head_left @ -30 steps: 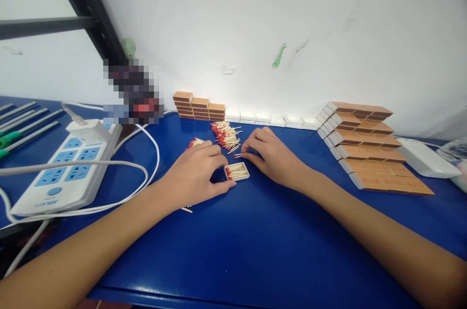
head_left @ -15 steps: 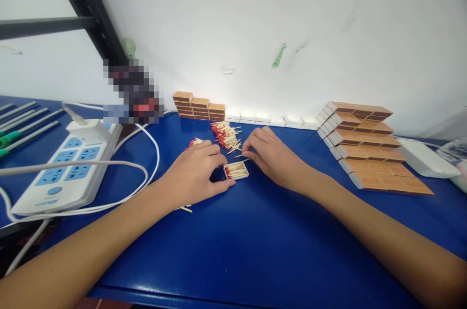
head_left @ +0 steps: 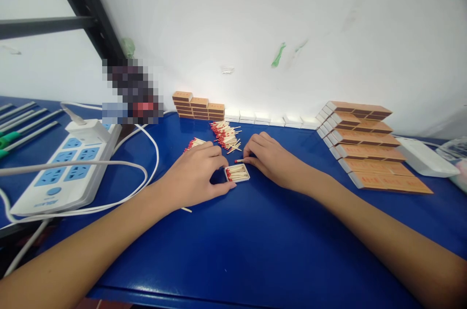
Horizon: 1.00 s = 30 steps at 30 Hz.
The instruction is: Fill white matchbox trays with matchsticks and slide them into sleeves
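Note:
A small white matchbox tray (head_left: 237,172) lies on the blue table, filled with red-tipped matches. My left hand (head_left: 197,172) grips its left end between thumb and fingers. Just behind the tray's right corner, my right hand (head_left: 265,157) pinches a single match (head_left: 239,160), its red head pointing left. Beyond the hands is a loose heap of matches (head_left: 226,136). A second bunch of matches (head_left: 193,144) shows partly from behind my left hand. One stray match (head_left: 186,209) sticks out below my left wrist.
Stacked orange matchboxes (head_left: 199,107) stand at the wall, beside a row of white trays (head_left: 262,118). A stepped stack of matchboxes (head_left: 372,148) is on the right, near a white device (head_left: 426,157). To the left are a power strip (head_left: 73,163), looping cables and green-handled rods (head_left: 29,129).
My right hand has come slightly down and nearer the tray, bringing the pinched match closer to it. My left hand stays on the tray.

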### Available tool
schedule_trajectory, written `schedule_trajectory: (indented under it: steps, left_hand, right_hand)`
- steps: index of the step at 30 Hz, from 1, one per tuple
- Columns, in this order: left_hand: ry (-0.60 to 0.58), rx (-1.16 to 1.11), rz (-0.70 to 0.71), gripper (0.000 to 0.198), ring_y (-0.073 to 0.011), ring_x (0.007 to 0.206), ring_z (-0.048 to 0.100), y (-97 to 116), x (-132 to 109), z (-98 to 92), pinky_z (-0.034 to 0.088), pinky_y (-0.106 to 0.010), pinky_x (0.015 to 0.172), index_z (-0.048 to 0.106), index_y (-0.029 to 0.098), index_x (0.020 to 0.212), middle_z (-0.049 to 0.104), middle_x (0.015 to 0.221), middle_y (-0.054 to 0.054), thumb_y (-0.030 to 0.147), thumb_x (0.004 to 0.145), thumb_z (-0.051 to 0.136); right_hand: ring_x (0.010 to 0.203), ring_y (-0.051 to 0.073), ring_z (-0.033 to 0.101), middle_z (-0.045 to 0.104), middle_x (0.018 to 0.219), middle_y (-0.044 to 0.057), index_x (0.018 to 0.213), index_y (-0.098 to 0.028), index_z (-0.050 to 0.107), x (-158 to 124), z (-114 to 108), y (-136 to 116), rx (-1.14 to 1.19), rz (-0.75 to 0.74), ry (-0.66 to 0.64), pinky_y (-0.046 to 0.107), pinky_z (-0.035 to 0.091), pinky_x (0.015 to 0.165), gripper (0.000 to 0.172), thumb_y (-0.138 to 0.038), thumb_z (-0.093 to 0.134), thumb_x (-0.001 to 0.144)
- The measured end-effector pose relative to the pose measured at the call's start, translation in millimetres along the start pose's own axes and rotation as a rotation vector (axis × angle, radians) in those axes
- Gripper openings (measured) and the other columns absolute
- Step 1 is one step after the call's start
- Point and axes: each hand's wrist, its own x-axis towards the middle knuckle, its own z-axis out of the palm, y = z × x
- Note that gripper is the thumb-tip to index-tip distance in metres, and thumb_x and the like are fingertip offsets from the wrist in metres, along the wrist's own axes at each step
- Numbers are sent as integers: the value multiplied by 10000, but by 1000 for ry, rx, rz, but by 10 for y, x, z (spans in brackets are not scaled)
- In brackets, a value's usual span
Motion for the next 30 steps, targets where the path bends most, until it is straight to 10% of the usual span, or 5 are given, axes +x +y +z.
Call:
schedule_trajectory:
  steps: [12, 30]
  left_hand:
    - [25, 51, -13, 300, -226, 870, 618, -7, 10, 0, 495, -381, 797, 759, 185, 978, 669, 880, -44, 481, 928, 755]
    - [-67, -90, 80, 286, -202, 847, 622, 117, -29, -64, 483, -341, 751, 763, 183, 982, 683, 901, -29, 445, 879, 812]
  right_hand:
    - [923, 263, 494, 632, 982, 98, 918, -214, 575, -3, -140, -348, 6, -49, 19, 414, 439, 837, 198, -169, 473, 1082]
    - [803, 182, 551, 597, 834, 7, 1009, -208, 668, 118, 96, -211, 247, 109, 96, 315, 415, 727, 36, -191, 638, 1015]
